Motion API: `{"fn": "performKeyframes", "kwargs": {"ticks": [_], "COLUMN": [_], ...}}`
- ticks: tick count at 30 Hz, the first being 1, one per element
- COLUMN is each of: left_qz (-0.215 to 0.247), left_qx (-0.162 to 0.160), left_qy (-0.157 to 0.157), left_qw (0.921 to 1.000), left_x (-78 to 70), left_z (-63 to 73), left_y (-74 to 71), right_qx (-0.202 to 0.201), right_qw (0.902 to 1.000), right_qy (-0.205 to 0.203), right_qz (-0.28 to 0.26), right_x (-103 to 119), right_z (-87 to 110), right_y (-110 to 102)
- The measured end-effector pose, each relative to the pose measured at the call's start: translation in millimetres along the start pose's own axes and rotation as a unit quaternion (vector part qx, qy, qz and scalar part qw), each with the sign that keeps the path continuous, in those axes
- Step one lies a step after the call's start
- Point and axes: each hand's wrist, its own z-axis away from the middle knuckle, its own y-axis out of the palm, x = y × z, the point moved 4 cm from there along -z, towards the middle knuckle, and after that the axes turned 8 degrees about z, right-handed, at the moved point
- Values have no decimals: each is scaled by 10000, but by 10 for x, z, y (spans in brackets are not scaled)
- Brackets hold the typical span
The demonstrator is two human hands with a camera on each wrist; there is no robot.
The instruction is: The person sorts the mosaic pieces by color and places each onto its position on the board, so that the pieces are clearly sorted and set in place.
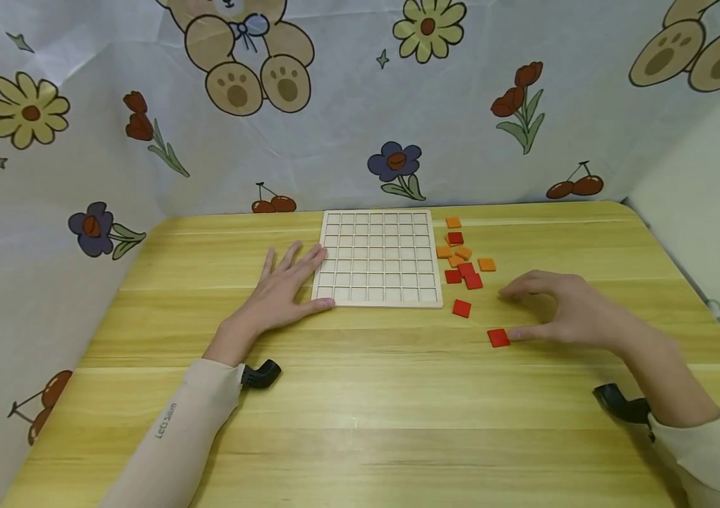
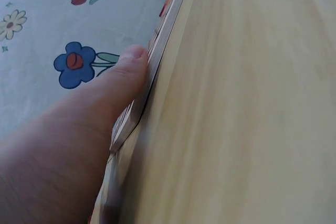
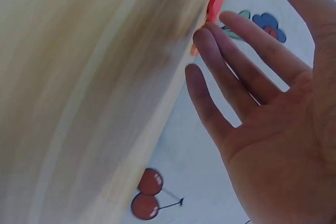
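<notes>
We record a pale wooden board [image 1: 375, 267], divided by thin raised ridges into a grid of square cells, lying flat at the far middle of the surface [image 1: 360, 409], close to its far edge.

Left hand [image 1: 277, 293]: released, fingers spread and straight. We see its index fingertip at the board's left edge and its thumb touching the near left corner. In the left wrist view the thumb lies against the board's near edge.

Right hand [image 1: 572, 310]: also released, fingers slightly bent, with a gap between them and the thumb. It sits to the right of the board, its thumb tip at the right edge of a single red tile [image 1: 498, 338], the nearest of the loose pieces (we cannot tell whether thumb and tile actually touch). The right wrist view shows the palm and loosely extended fingers.

Between board and right hand we note a scatter of small square tiles. Another red tile [image 1: 462, 308] lies alone, just right of the board's near right corner. Farther off, red and orange pieces cluster, some overlapping; one orange tile [image 1: 486, 264] lies apart to the right of the cluster, and another orange piece [image 1: 453, 222] is the farthest.

Both forearms wear light sleeves [image 1: 182, 423]. Behind the surface we note a white cloth [image 1: 341, 77] printed with bears, flowers and cherries.
</notes>
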Motion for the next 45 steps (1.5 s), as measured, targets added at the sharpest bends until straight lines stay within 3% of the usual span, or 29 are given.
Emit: {"fn": "performKeyframes", "kwargs": {"ticks": [10, 16, 26, 31, 40, 45], "left_qz": [-55, -8, -81, -130, -102, -62], "left_qx": [-75, -42, -89, -126, -252, -295], "left_qy": [294, 277, 280, 234, 181, 186], "left_qw": [9995, 9996, 9995, 9996, 9995, 9994], "left_x": [20, 0, -26, -12, 0, 4], "left_z": [-22, -19, -14, -4, 14, 15], "left_y": [36, 48, 61, 60, 76, 78], "right_qx": [572, 684, 130, -145, 120, -9], "right_qw": [9963, 9958, 9974, 9973, 9996, 9998], "right_qy": [-493, -557, -649, -681, -203, -65], "right_qz": [-403, -229, -292, -222, -124, -163], "right_x": [246, 283, 305, 361, 631, 821], "right_z": [-28, -52, -93, -304, -906, -1209], "right_y": [98, 142, 120, 71, 70, 132]}}
